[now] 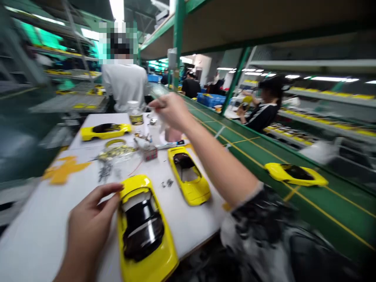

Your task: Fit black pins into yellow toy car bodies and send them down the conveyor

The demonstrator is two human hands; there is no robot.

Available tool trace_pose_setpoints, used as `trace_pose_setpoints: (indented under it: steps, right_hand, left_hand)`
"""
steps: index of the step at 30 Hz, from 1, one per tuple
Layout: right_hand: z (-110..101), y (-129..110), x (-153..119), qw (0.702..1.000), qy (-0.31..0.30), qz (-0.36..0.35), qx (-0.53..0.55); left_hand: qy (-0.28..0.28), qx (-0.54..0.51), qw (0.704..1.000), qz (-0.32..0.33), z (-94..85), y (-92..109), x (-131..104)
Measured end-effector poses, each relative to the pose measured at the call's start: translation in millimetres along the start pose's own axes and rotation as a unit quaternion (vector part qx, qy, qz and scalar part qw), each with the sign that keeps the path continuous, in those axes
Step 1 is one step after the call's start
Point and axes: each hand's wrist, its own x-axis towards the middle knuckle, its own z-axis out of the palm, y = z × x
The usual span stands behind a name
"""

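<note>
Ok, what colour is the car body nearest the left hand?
Bright yellow: that car body by the left hand shows best in the head view.

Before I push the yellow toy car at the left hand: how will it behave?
The yellow toy car looks stiff: its curves show no sag. Its shiny dark windows suggest a smooth surface, maybe slippery. Low, broad, no wheels showing: it would probably slide rather than roll or tip.
</note>
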Motion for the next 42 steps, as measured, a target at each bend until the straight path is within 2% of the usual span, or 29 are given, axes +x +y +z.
trace_pose_setpoints:
  steps: [3,5,6,8,11,14,18,24,32,38,42]
  right_hand:
    - [-26.6,-2.5,-78.3,0.990,-0.021,-0.029,0.134]
    - [-28.4,5.9,-138.2,0.969,-0.074,-0.060,0.229]
    - [-22.9,10.9,-166.7,0.959,-0.096,-0.063,0.260]
    - [-0.3,19.8,-214.5,0.944,-0.124,-0.025,0.305]
    - [47.4,29.1,-253.8,0.945,-0.093,0.040,0.311]
    - [86.2,33.0,-261.0,0.954,-0.039,0.049,0.295]
    - [106.2,31.7,-258.7,0.963,-0.019,0.012,0.268]
    - [100.2,31.1,-269.3,0.965,-0.040,-0.016,0.258]
    - [106.3,31.6,-263.2,0.972,-0.044,-0.021,0.228]
    - [98.2,32.1,-275.0,0.976,-0.031,-0.043,0.212]
    - [99.5,32.5,-269.3,0.975,-0.033,-0.045,0.214]
  left_hand:
    - [-0.012,-0.030,0.999,-0.032,4.2,18.7,-3.9]
    - [-0.009,-0.052,0.998,-0.036,6.3,23.6,-4.6]
    - [-0.008,-0.055,0.998,-0.033,6.8,24.8,-5.0]
    - [-0.004,-0.052,0.998,-0.024,6.9,25.6,-6.1]
    - [-0.003,-0.044,0.999,-0.016,6.6,23.2,-6.2]
    - [-0.009,-0.045,0.999,-0.022,6.8,18.7,-4.5]
    - [-0.007,-0.035,0.999,-0.030,6.7,14.8,-2.7]
    - [-0.001,-0.024,0.999,-0.034,5.6,13.4,-2.5]
    - [0.014,-0.009,0.999,-0.036,5.0,11.1,-2.5]
    - [0.023,-0.002,0.999,-0.040,4.6,8.7,-1.5]
    - [0.023,0.001,0.999,-0.036,4.1,8.3,-2.3]
